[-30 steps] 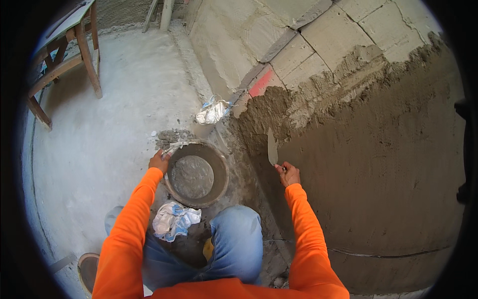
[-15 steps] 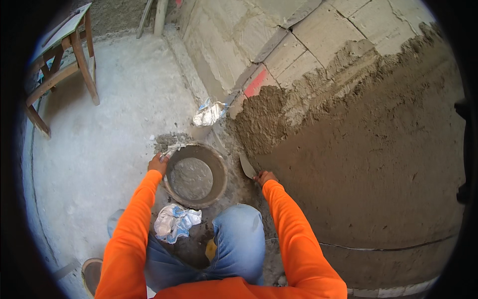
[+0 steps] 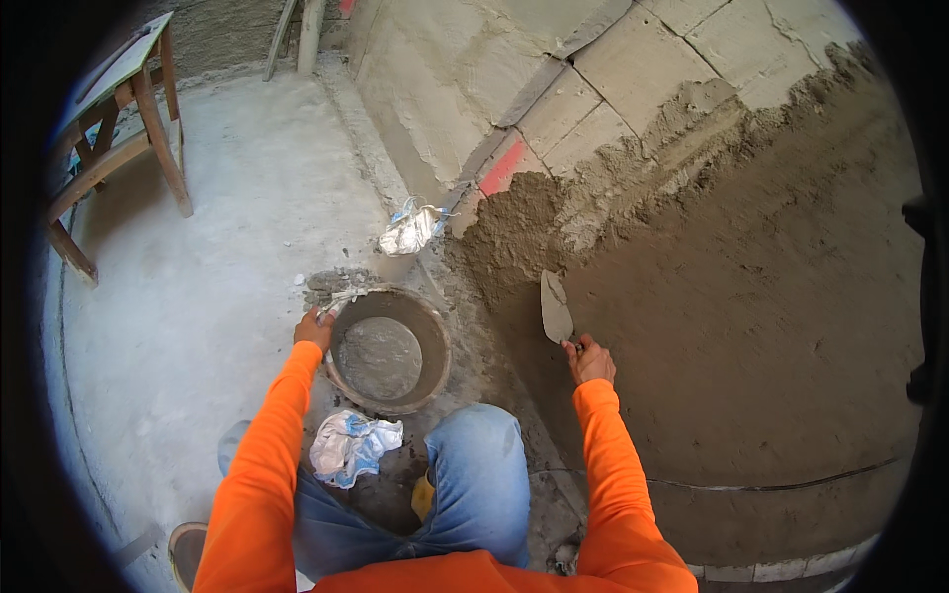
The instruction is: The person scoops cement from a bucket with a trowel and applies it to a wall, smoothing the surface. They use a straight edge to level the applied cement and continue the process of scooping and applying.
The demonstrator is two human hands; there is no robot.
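The right hand [image 3: 591, 360] is back up at the wall, fingers wrapped tight round the handle of the trowel [image 3: 555, 307], right of centre in the frame. Half a second ago that blade was down low beside the pan; now it points upward, its flat face laid against the wet plaster [image 3: 751, 296] that fills the right half of the picture. The blade tip sits just below the lumpy grey edge where the plaster meets the bare blocks [image 3: 633, 89] at the top of the frame.

Over at centre, the left hand [image 3: 313, 329] has not shifted: it is clamped on the left rim of the round mortar pan [image 3: 432, 346], just as in the earlier views. The pan sits on the concrete floor [image 3: 217, 257] in front of the person's knees, a smear of grey mix in its bottom. A small heap of mortar lies on the floor touching its upper rim.

Below the pan, a crumpled white and blue cloth [image 3: 348, 445] lies beside the blue-jeaned knee [image 3: 479, 465]. A scrunched plastic bag [image 3: 408, 229] rests at the foot of the wall, above the pan. A wooden bench [image 3: 119, 148] stands in the upper left corner, well apart from everything.
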